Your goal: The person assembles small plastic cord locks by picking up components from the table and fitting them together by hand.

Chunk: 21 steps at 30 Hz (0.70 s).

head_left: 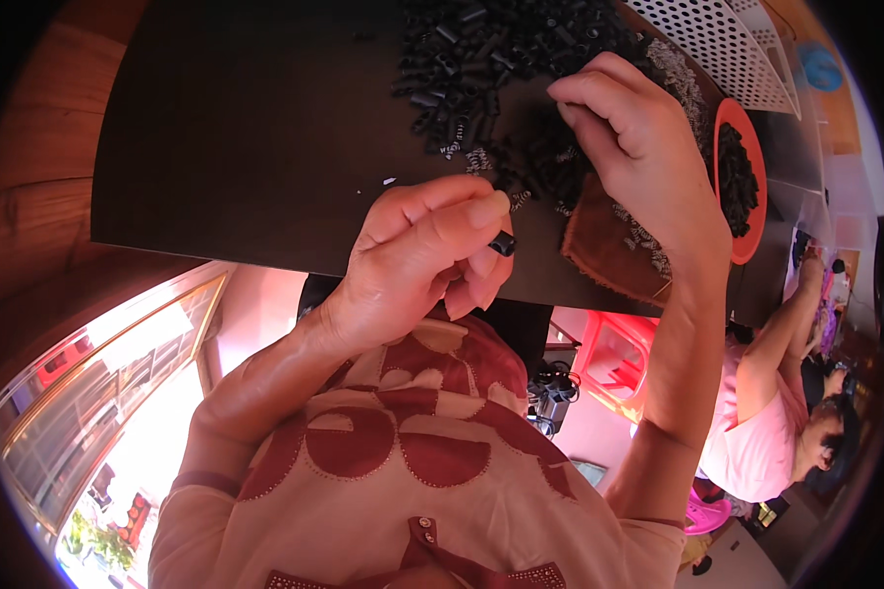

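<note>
Fabric (pixel 363 510) in cream and dark red is covering the wearer's torso, just below the two raised hands. The left hand (pixel 403 240) is pinching a short black tube (pixel 502 243) between thumb and fingers, holding it above the near edge of a dark brown table (pixel 236 128). The right hand (pixel 638 142) is hanging above the table's right part, its thumb and forefinger bent narrowly toward each other; whether they are gripping anything, I cannot tell. By its wrist, a brown cloth (pixel 591 236) is lying at the table edge, with small coiled springs (pixel 641 239) scattering across it. Beyond the left hand, more springs are lying beside a broad heap of black tubes (pixel 481 59). Right of the right wrist, an orange bowl (pixel 751 236) is holding small black pieces (pixel 737 172). Farther off, a white perforated panel (pixel 717 44) is rising past the heap, a red plastic stool (pixel 631 327) is standing below the tabletop, and another person in a pink top (pixel 751 447) is showing at the right.
</note>
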### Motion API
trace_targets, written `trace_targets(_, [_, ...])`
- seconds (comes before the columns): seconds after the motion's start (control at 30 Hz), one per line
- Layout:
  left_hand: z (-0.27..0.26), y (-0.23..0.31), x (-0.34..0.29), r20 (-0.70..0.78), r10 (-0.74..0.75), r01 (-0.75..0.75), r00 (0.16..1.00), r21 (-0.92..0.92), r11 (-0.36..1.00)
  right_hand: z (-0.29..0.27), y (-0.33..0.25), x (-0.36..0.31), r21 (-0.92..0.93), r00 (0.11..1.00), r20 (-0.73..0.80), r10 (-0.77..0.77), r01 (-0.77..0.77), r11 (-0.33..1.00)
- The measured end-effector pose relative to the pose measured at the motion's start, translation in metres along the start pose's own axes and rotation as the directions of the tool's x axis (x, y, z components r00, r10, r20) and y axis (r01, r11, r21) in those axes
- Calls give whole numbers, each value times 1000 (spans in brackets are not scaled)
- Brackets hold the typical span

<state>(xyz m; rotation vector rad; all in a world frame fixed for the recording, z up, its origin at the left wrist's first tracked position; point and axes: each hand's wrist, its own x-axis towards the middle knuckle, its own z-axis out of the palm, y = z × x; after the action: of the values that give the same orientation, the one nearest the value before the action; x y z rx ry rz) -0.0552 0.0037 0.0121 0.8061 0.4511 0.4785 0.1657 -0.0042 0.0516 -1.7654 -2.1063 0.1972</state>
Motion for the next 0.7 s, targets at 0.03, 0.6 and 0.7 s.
trace_targets(0.03, [-1, -2, 0, -14, 36, -37, 999, -47, 998, -2, -1, -1, 19, 999, 38, -5, 5, 1000])
trace_targets(0.6, [3, -2, -1, -57, 47, -55, 997, -146, 988, 7, 5, 6, -238, 995, 11, -98, 98, 966])
trace_targets(0.7, [3, -2, 1, -46, 37, -43, 998, -146, 988, 1, 4, 3, -261, 999, -11, -40, 36, 965])
